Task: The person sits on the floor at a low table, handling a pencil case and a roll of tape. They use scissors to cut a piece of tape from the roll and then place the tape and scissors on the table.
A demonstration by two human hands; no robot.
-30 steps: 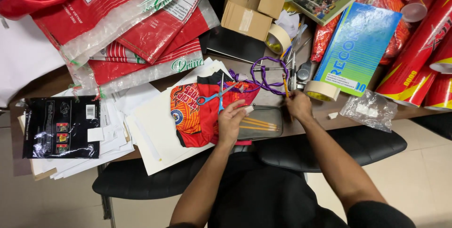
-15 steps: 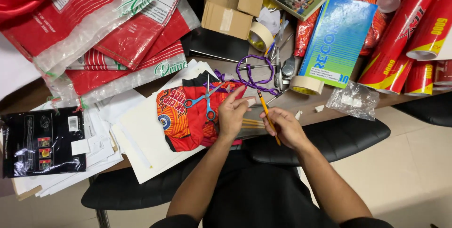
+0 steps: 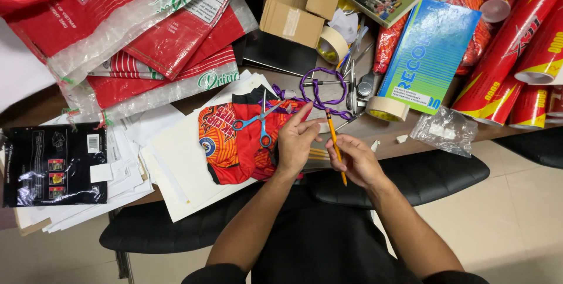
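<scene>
Cluttered office or stockroom desk.
Paper stacks, blue record book, tape rolls, cardboard boxes, bagged red goods, black office chair.

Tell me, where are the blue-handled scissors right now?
In the head view, the blue-handled scissors lie on the red and orange printed cloth near the table's front edge, just left of the person's left hand and below the purple cord.
</scene>
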